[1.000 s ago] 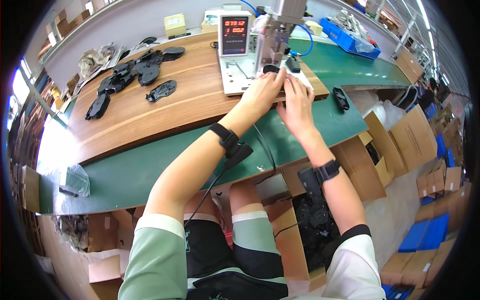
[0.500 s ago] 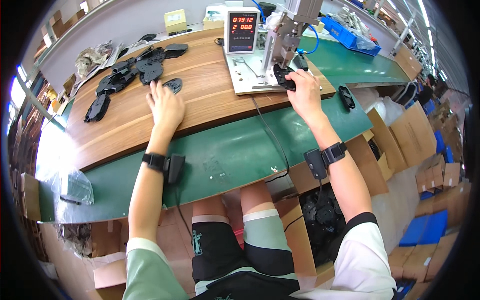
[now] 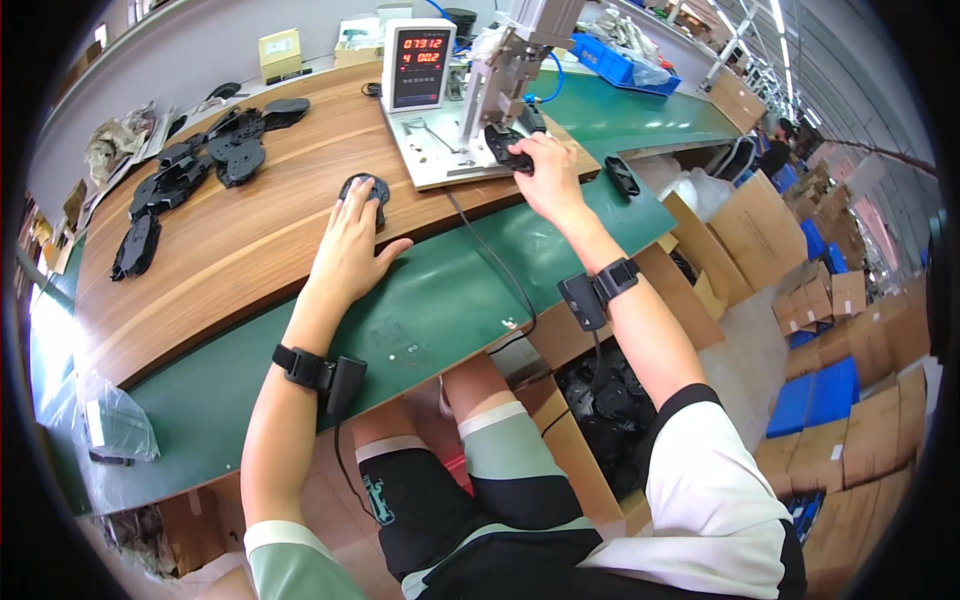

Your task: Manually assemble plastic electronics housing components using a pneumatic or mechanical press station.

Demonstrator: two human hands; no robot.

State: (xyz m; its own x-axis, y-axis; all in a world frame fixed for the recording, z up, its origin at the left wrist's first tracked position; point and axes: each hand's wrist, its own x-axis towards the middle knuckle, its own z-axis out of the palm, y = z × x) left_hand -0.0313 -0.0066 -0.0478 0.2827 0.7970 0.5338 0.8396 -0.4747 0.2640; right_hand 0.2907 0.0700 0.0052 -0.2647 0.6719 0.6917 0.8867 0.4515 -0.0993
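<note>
My left hand point(image 3: 352, 242) lies on the near edge of the wooden board, its fingers stretched out and thumb spread. Its fingertips rest on a flat, rounded black plastic part point(image 3: 380, 191) and cover some of it. My right hand point(image 3: 549, 176) is closed on the near end of another black plastic part point(image 3: 503, 150), which sits under the head of a metal bench press point(image 3: 508, 82). The fingers hide that end of the part. A white box with a red lit display point(image 3: 417, 64) stands on the press's base plate point(image 3: 407, 150).
Several black parts point(image 3: 237, 150) lie in a loose cluster on the wooden board point(image 3: 250, 235), left of my left hand. One black piece point(image 3: 621, 177) lies on the green table point(image 3: 430, 320), right of the press. A cable point(image 3: 487, 240) runs down the table. Cardboard boxes point(image 3: 752, 235) stand at right.
My left hand has moved from beside the cluster onto the single black part, its thumb now spread. My right hand stays at the press. The display digits differ, and the whole view has shifted.
</note>
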